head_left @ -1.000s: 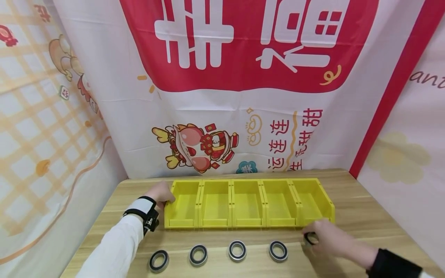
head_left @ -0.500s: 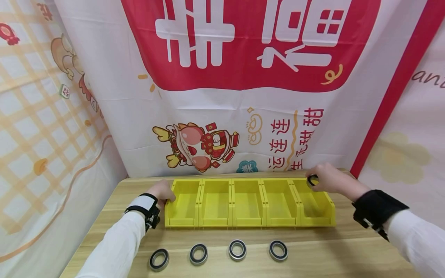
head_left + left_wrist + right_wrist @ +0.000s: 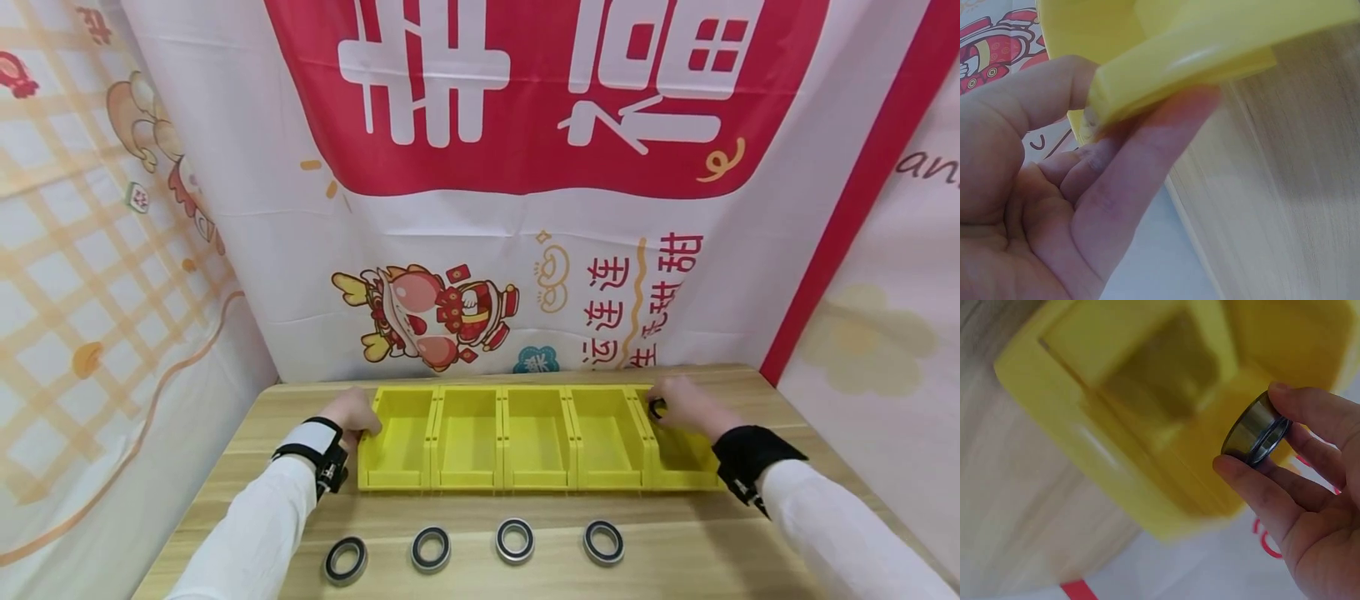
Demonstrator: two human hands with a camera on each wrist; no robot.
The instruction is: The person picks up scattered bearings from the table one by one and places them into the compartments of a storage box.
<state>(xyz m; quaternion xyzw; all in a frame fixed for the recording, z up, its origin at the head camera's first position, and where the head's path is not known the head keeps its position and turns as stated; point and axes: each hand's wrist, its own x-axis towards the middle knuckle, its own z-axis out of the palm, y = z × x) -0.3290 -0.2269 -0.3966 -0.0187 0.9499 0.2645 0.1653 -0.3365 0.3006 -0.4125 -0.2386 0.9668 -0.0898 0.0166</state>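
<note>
A row of joined yellow bins (image 3: pixel 465 480) stands on the wooden table. My left hand (image 3: pixel 356 412) grips the outer side wall of the leftmost bin; in the left wrist view the thumb and fingers straddle the yellow wall (image 3: pixel 1185 62). At the other end, my right hand (image 3: pixel 686 405) is over the back part of the rightmost bin. It pinches a ball bearing (image 3: pixel 1250 431) between thumb and fingertips, tilted on edge above the bin's inside. Several more bearings (image 3: pixel 431 567) with black seals and steel rims lie flat in a line in front of the bins.
A printed white and red cloth (image 3: pixel 442 217) hangs right behind the table (image 3: pixel 555 575). Further patterned cloths (image 3: pixel 112 333) close off the left and right sides. Both wrists wear black straps (image 3: pixel 757 454).
My right hand has carried the bearing from the table in front up and back over the rightmost bin, then slightly left. The left hand stays on the bin wall.
</note>
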